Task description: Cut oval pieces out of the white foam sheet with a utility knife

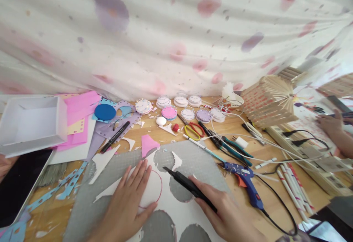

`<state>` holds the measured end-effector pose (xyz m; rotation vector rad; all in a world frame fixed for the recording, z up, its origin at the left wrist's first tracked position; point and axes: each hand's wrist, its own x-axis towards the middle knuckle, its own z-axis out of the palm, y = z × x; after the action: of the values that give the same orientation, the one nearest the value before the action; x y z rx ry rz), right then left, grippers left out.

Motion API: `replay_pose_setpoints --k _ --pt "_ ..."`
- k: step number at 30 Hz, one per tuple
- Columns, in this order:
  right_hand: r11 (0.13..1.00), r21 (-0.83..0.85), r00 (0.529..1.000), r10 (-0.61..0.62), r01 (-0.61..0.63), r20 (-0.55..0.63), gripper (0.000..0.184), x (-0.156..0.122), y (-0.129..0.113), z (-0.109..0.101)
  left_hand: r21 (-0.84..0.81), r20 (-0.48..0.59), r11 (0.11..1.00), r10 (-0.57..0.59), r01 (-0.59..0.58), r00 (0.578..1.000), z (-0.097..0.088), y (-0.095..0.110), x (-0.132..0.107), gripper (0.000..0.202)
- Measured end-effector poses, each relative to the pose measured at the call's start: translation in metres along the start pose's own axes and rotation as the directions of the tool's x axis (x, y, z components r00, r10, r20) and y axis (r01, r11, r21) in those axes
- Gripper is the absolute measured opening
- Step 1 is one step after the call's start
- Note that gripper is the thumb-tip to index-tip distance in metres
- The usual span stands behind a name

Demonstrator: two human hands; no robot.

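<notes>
My left hand (129, 201) lies flat with fingers spread on a white sheet (171, 207) that has round holes cut in it and a red drawn circle (157, 188). My right hand (223, 212) is closed around a black cutter knife (187, 186), its tip pointing up-left over the sheet near a hole's edge. The sheet rests on a grey cutting mat (198, 157).
A blue glue gun (244, 179) with black cord lies right of the mat. Scissors (194, 130), pliers (233, 146), markers, round paper discs (168, 112), pink paper (79, 106), a white box (30, 122) and a popsicle-stick lamp (268, 100) crowd the table. Another person's hand (333, 126) is far right.
</notes>
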<state>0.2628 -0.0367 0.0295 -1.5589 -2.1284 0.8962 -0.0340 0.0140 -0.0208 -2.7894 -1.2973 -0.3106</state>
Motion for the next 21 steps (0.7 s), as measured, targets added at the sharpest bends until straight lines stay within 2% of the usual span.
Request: replay_pose_setpoints --k 11,21 --pt "0.978 -0.211 0.993 0.027 -0.002 0.113 0.049 0.015 -0.011 0.002 -0.009 0.03 1.0 -0.007 0.007 1.0 -0.001 0.0 0.002 0.08" --pt "0.918 -0.394 0.996 -0.013 0.047 0.088 0.056 0.02 -0.028 0.002 -0.057 0.02 0.998 -0.015 0.016 1.0 0.001 0.0 0.003 0.08"
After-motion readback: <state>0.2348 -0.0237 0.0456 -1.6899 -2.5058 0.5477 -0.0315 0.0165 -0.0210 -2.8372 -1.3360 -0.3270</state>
